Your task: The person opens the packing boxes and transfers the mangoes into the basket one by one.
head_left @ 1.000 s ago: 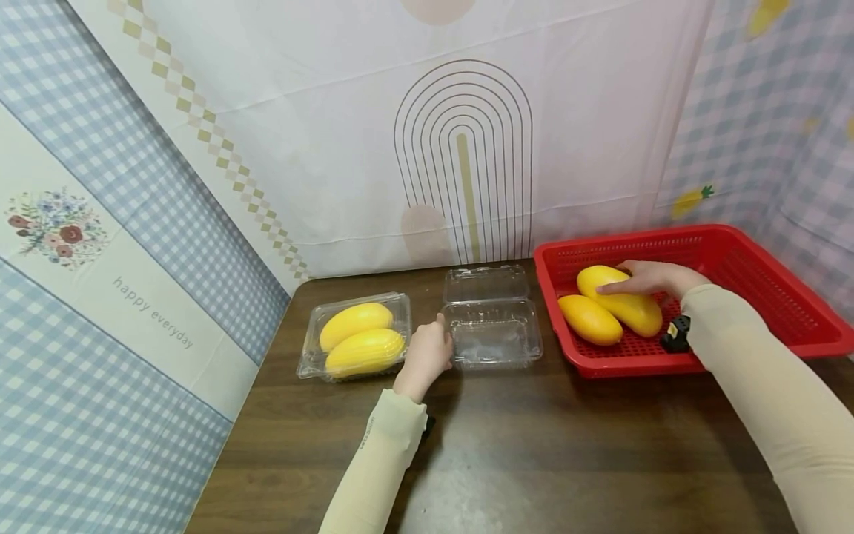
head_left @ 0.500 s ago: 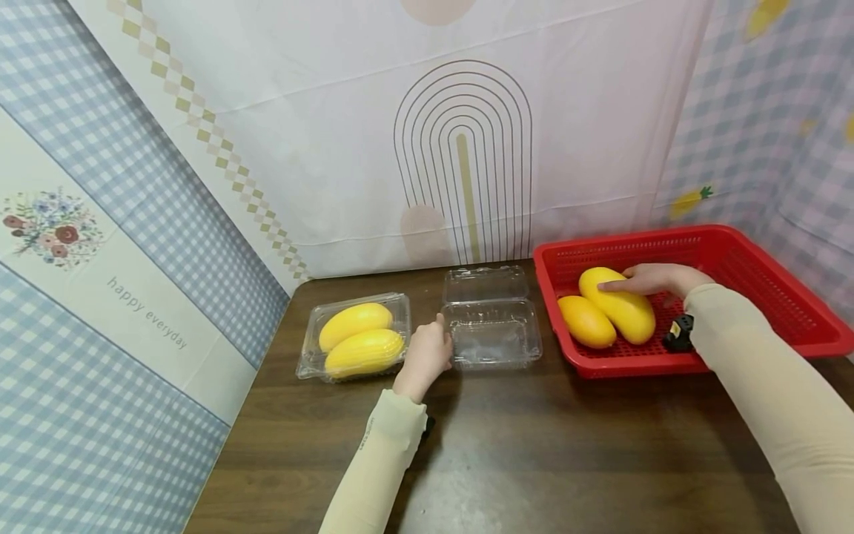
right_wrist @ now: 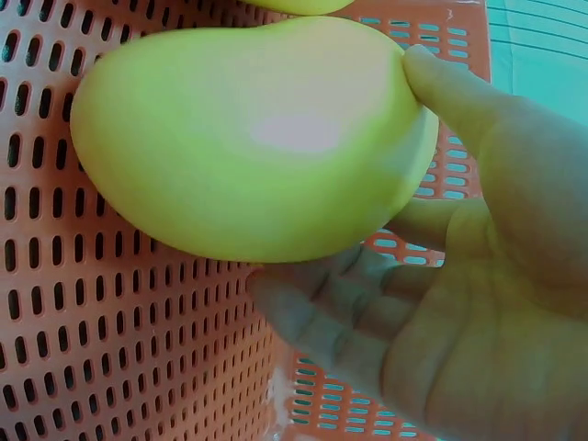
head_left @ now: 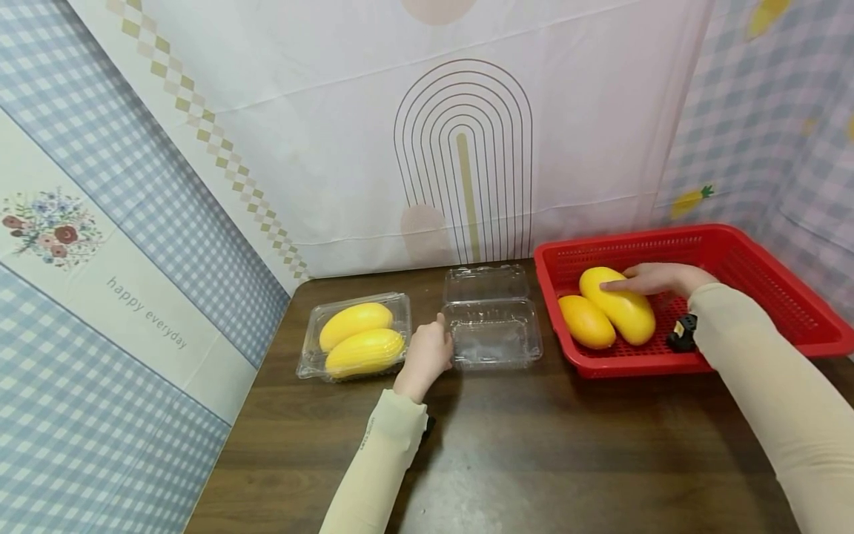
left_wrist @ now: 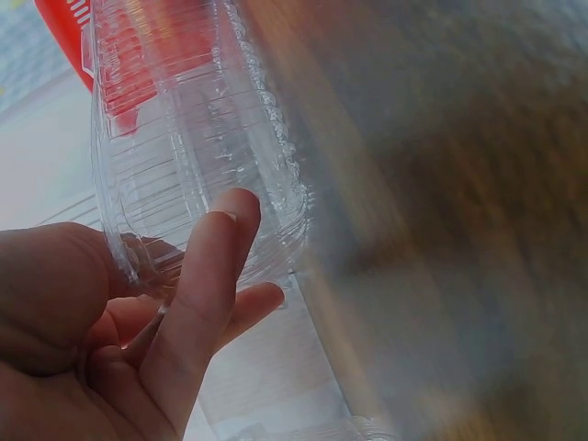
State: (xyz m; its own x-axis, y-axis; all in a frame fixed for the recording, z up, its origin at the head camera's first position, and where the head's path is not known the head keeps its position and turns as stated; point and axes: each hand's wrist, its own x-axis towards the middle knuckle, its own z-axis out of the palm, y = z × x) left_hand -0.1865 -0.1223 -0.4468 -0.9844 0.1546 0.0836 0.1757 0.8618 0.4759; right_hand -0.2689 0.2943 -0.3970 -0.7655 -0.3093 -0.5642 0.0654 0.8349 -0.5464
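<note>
In the red basket (head_left: 667, 363), my right hand (head_left: 657, 279) grips the upper end of a big yellow mango (head_left: 623, 308). The right wrist view shows the thumb on the end of this mango (right_wrist: 248, 138) and the other fingers along its lower side, partly hidden. A second mango (head_left: 587, 322) lies against it on the left. My left hand (head_left: 427, 348) pinches the near-left corner of an opened clear plastic clamshell box (head_left: 494, 334); in the left wrist view its fingers (left_wrist: 207, 266) lie by the ribbed wall of that box (left_wrist: 193, 156).
Left of my left hand stands another clear clamshell box (head_left: 310, 356) with two yellow mangoes (head_left: 363, 352) inside, its lid closed over them. All of it rests on a dark wooden table (head_left: 520, 460). A patterned cloth (head_left: 333, 148) hangs behind.
The gripped mango has turned a little and its lower end shifted left, with my right hand moving slightly right. The smaller-looking mango nudged left. My left hand and the boxes have not moved.
</note>
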